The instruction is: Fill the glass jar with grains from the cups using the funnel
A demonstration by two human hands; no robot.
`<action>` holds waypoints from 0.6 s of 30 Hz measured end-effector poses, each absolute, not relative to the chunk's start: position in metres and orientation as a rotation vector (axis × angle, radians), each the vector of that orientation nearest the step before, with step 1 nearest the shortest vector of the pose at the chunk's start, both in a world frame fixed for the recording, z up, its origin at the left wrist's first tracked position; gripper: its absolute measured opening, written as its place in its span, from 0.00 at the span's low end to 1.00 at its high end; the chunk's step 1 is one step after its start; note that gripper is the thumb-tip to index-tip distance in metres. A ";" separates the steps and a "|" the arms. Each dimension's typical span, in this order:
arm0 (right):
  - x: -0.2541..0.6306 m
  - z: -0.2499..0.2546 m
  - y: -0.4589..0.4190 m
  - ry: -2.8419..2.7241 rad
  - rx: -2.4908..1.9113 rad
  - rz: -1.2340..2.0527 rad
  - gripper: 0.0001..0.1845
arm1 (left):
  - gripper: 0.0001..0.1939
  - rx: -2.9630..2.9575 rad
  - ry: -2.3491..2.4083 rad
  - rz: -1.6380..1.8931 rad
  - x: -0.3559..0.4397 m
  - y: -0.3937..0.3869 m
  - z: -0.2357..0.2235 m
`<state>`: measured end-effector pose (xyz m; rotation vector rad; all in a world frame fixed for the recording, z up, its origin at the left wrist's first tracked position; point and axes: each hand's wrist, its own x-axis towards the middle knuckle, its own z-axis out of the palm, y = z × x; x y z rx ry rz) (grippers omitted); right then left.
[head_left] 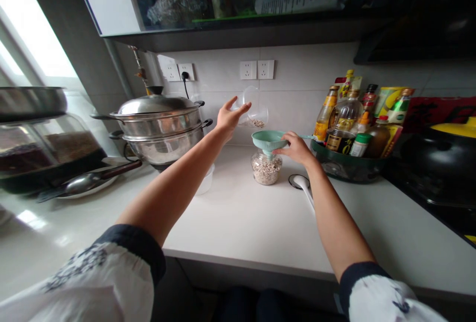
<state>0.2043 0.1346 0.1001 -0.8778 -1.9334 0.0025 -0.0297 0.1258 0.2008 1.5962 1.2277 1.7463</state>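
1 left hand [227,117] grips a clear container [262,109], tilted so its grains [257,123] lie low; the right hand [297,148] clasps the green funnel [269,140], seemingly steadying it atop the jar [267,169] on the counter [241,218].

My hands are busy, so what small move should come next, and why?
Perhaps tip the tub further toward the funnel: grains lie low in it, and your right hand holds the funnel at the jar.
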 end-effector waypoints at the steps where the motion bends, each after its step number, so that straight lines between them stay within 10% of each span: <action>1: 0.204 0.100 0.134 -1.916 -0.875 -0.001 0.20 | 0.41 1.601 1.224 1.743 -0.030 0.126 0.200; 18: 0.198 0.090 0.136 -1.884 -0.925 -0.039 0.19 | 0.40 1.644 1.211 1.720 -0.026 0.127 0.192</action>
